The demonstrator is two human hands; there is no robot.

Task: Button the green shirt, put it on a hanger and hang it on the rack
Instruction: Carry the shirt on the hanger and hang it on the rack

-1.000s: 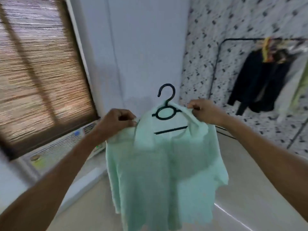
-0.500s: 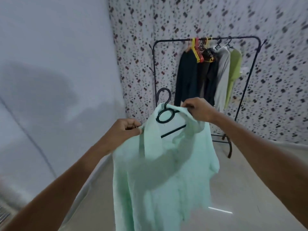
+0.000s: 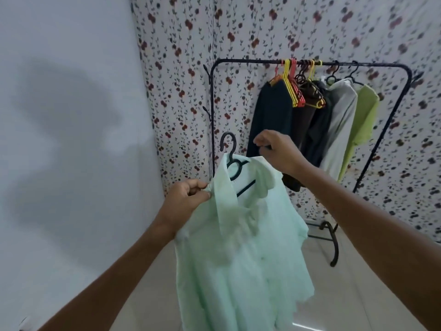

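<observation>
floral wallpaper (image 3: 310, 32) backs the scene. nearest, at 6 o'clock, the green shirt (image 3: 238, 259) hangs on a black hanger (image 3: 232, 161); left hand (image 3: 186, 201) pinches its collar, right hand (image 3: 276, 151) clamps a hanger arm. beyond, at 1 o'clock, stands the rack (image 3: 250, 60) with clothes.

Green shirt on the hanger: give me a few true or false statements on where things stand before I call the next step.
1. The green shirt is on a black hanger. True.
2. The hanger's hook is already over the rack rail. False: it is held in the air, in front of the rack and below the rail.
3. The left hand has a grip on the shirt at its left shoulder. True.
4. The right hand hangs empty at the person's side. False: it is raised by the shirt's right shoulder, pinched on something dark.
5. The rack holds no clothes. False: several garments hang toward its right end.
</observation>
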